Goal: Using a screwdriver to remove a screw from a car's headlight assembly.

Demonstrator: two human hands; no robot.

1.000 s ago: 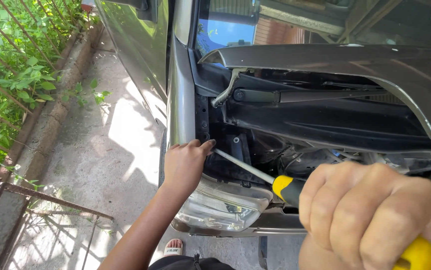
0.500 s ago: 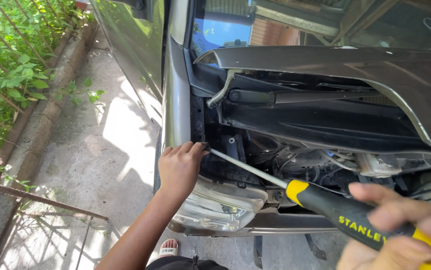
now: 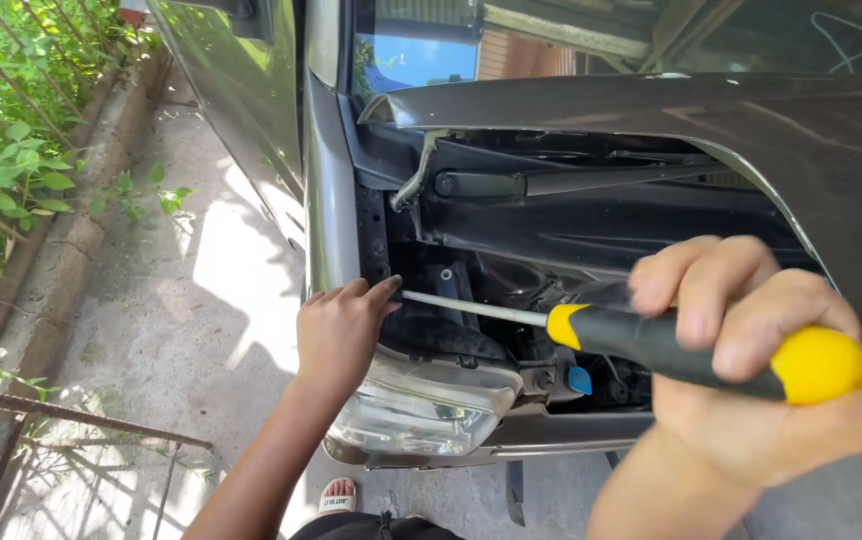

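Note:
I stand at the front corner of a dark car with its bonnet [image 3: 731,120] raised. My right hand [image 3: 751,340] grips the black and yellow handle of a long screwdriver [image 3: 651,340]. Its metal shaft runs left to the edge of the engine bay, beside the silver front wing [image 3: 329,230]. My left hand [image 3: 341,335] rests on the top corner of the headlight [image 3: 421,400], with its fingertips touching the screwdriver tip. What the tip sits on is hidden by the fingers.
A wiper arm [image 3: 551,182] lies across the cowl below the windscreen. A blue cap [image 3: 579,380] shows low in the engine bay. A concrete path [image 3: 151,300] runs along the car, edged by green plants [image 3: 1,150] and a rusty metal railing [image 3: 71,420]. My sandalled foot [image 3: 336,495] is below.
My right hand has turned on the screwdriver handle, from a fist to a finger grip. The left hand stays at the tip by the headlight corner.

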